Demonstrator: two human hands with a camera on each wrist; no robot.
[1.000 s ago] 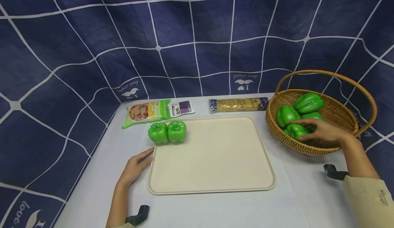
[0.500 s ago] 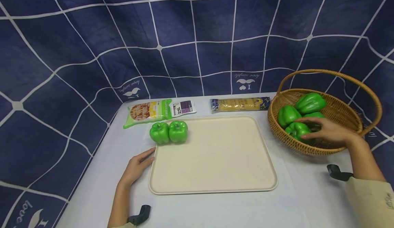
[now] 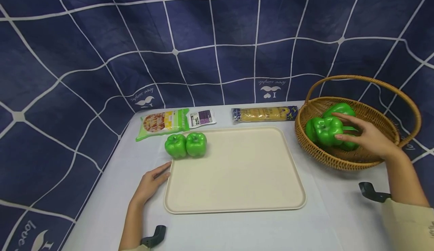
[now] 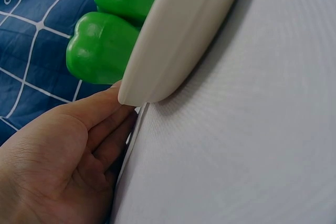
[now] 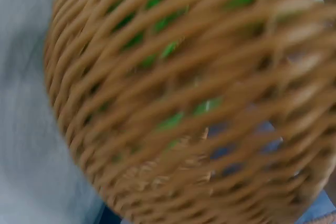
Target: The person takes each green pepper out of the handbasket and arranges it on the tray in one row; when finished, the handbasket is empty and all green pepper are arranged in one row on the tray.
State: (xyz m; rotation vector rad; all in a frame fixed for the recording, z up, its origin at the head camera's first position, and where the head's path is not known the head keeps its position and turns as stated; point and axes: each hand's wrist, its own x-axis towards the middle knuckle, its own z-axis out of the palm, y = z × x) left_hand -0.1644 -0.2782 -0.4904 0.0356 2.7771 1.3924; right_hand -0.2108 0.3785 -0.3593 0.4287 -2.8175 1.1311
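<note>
Green pepper is in the right hand, thumb and fingers pinching it, held above other peppers inside the wicker basket, which sits right of the tray by its far-right corner. Left hand is at the tray's left edge, fingers fairly straight, touching the rim, not curled round anything. Two peppers stand touching at the tray's far-left corner. Beyond the tray's far edge: green food bag, white-purple packet, yellow pack. Right wrist view is mostly blurred wicker, so can't confirm exact finger contact there

Handling, my call: skin looks smooth and could slip, so pinch across the widest part, thumb opposite fingers; lift straight, clear the neighbours, then the basket wall on the tray side, away from the handle. Left hand presses lightly; tilting the tray's left edge could roll that corner pair
</note>
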